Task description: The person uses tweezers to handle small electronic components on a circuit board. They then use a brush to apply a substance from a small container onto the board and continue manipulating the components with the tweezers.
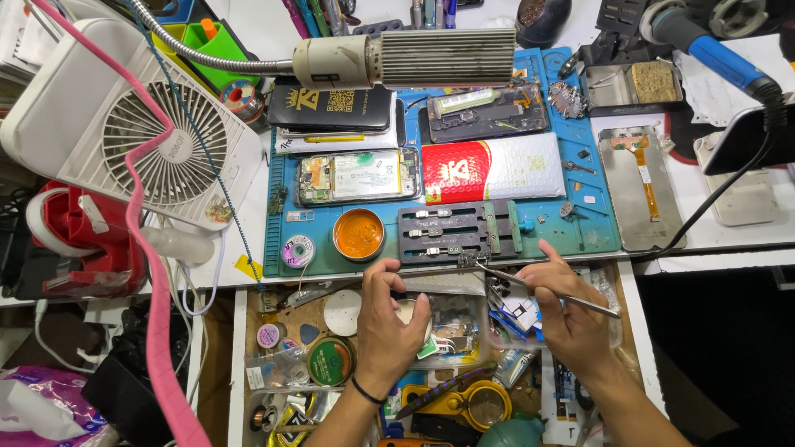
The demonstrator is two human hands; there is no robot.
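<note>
Just below the blue rubber repair mat point(580, 228), the right hand point(571, 319) pinches slim metal tweezers point(546, 291) onto a tiny component point(469, 260) steadied by the curled left hand point(389, 323); work appears midway.

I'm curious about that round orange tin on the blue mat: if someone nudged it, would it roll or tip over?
Probably neither. The orange tin is low and wide and sits flat on the blue mat, so it should slide rather than tip or roll. It looks open, with orange paste inside, so a finger could get smeared. It seems small, so likely light.
</note>
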